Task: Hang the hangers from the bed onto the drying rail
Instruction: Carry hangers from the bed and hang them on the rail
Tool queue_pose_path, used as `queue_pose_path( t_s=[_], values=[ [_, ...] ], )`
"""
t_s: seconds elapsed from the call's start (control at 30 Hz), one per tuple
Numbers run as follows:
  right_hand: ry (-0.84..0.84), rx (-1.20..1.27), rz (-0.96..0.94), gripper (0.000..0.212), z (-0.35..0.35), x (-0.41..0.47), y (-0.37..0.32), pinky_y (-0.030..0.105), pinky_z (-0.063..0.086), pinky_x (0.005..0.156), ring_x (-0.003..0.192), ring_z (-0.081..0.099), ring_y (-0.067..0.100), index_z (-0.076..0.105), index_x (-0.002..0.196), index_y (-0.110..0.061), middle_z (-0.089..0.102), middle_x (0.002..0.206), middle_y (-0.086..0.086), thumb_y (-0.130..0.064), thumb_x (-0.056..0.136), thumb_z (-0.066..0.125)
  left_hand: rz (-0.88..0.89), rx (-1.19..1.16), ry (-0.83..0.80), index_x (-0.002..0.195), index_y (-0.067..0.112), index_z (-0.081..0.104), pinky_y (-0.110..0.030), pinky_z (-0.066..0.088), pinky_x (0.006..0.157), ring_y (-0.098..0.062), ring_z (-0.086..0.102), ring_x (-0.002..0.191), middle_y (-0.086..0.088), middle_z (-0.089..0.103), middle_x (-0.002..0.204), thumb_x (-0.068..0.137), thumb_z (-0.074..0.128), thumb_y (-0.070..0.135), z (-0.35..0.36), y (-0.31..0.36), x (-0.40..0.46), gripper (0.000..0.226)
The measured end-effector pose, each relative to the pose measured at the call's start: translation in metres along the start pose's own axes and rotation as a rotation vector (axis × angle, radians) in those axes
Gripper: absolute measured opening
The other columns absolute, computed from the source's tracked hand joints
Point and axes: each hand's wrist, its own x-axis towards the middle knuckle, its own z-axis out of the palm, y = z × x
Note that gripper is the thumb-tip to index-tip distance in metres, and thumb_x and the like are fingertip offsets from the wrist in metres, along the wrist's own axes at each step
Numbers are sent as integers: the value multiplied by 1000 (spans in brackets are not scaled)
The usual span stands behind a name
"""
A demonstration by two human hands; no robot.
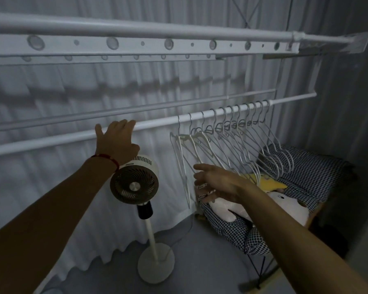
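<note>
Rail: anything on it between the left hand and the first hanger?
No. In the head view, the rail is bare between the left hand and the nearest hanger. The fan stands below that stretch, not on the rail.

The drying rail [51, 143] runs off the left edge; the left hand [117, 141] hides part of it.
</note>
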Motion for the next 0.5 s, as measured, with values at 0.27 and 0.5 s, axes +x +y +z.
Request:
queue_pose_path(
  t_s=[0.27,0.5],
  values=[
    [129,-57,-188,35,-12,-32,22,39,60,88,106,66,27,58,133,-21,67,118,10,-22,99,57,40,-422,111,138,12,50,-48,31,113,-28,40,134,-11,49,143,80,66,21,-3,83,-42,61],
    [409,-261,-320,28,-9,-86,73,38,56,92,100,68,15,64,126,-19,71,113,0,-19,100,53,132,-923,51,115,21,62,-20,40,93,-12,53,112,6,61,118,80,64,13,-7,194,-123,37]
  ],
)
